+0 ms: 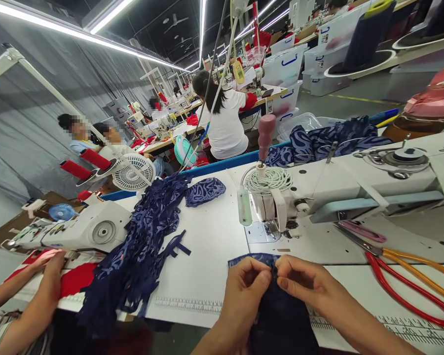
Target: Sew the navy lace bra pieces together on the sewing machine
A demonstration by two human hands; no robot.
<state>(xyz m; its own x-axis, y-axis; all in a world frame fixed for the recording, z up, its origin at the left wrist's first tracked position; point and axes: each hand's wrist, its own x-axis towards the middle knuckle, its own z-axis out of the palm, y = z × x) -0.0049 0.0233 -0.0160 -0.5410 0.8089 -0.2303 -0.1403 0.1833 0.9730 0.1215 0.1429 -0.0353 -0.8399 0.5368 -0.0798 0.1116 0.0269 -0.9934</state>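
Note:
Both my hands pinch the edge of a dark navy patterned piece of fabric [281,308] at the table's front edge. My left hand [246,291] is closed on it, thumb against forefinger. Just beside it, my right hand [307,281] pinches the same fabric a short way to the right. The cloth hangs down below my hands over the edge, and a patterned strip of it shows behind my left fingers. Right behind the hands stands the head of a white sewing machine [272,202], its needle area above a metal plate [261,232].
A heap of navy fabric pieces [144,236] spills over the table's edge to the left, near a single patterned piece [206,191]. Scissors [403,266] with red and orange handles lie right. A co-worker's hands [52,266] handle red cloth at the far left.

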